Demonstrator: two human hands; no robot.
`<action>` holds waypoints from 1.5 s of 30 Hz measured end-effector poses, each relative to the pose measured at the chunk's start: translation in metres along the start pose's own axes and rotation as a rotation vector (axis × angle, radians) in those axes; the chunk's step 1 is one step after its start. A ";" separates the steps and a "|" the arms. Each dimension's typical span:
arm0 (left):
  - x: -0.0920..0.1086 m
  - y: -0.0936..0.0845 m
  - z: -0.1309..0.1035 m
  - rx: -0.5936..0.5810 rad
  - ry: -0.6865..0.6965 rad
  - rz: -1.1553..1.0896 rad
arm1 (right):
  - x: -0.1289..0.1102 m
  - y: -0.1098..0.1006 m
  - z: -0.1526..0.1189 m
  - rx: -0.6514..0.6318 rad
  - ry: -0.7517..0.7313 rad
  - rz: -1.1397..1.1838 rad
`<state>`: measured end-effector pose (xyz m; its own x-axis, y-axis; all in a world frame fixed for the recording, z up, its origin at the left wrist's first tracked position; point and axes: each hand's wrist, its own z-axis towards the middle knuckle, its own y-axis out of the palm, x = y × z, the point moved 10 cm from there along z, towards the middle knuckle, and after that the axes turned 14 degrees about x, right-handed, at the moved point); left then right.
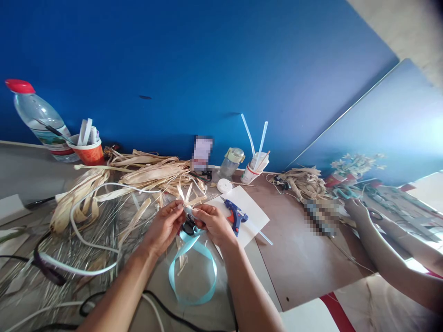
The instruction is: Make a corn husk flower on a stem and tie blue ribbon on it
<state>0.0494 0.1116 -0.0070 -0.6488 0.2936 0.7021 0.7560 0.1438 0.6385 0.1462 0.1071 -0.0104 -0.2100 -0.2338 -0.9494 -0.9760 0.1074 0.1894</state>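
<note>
Near the middle of the table, my left hand (166, 226) and my right hand (212, 222) meet around a small bundle of dried corn husk strips (187, 197). Both hands are closed, thumbs and fingertips pinching the bundle's lower end, while its pale tips fan upward. A loop of light blue ribbon (172, 276) lies just below my fingers; a dark object partly hidden between my hands cannot be made out clearly. To the right of my right hand, a blue glue gun (238, 216) rests on a white sheet of paper (258, 216).
Dried husks (155, 173) and thin wires (114, 226) cover the left side, crossed by a white cable (74, 226). Behind stand a bottle (41, 115), a red cup (90, 152), a clear jar (231, 163) and a cup with glue sticks (252, 174). Another person's arms (374, 249) reach in at right.
</note>
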 end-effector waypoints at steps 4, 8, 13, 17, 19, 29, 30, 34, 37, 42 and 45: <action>-0.001 -0.002 0.000 0.019 0.000 0.003 | -0.008 0.011 -0.008 -0.078 -0.045 -0.038; -0.003 -0.004 0.002 0.032 0.002 0.003 | -0.025 0.011 -0.016 0.076 -0.233 -0.224; -0.005 -0.003 0.003 0.003 0.006 -0.032 | -0.037 0.008 -0.028 0.314 -0.428 -0.406; -0.006 0.002 0.001 -0.047 -0.004 -0.090 | -0.039 0.007 -0.032 0.353 -0.484 -0.390; -0.008 0.005 0.000 -0.054 -0.031 -0.095 | -0.039 0.007 -0.032 0.342 -0.481 -0.355; -0.013 0.002 -0.001 -0.049 0.013 0.029 | -0.048 -0.010 -0.030 0.461 -0.435 -0.341; -0.014 0.002 0.000 -0.070 -0.001 0.032 | -0.048 -0.007 -0.028 0.392 -0.421 -0.322; -0.017 -0.002 0.002 -0.111 -0.048 0.026 | -0.039 0.010 -0.020 0.071 -0.327 -0.291; -0.017 0.001 0.001 -0.163 -0.065 0.096 | -0.034 0.019 -0.020 -0.084 -0.301 -0.288; -0.018 -0.001 -0.001 -0.162 -0.108 0.157 | -0.032 0.022 -0.021 -0.163 -0.307 -0.330; -0.018 0.005 -0.006 -0.244 -0.124 0.169 | -0.033 0.022 -0.024 -0.203 -0.339 -0.364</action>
<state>0.0642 0.1016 -0.0145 -0.4890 0.4093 0.7703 0.7994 -0.1431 0.5835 0.1305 0.0944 0.0313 0.1419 0.1077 -0.9840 -0.9807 -0.1195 -0.1545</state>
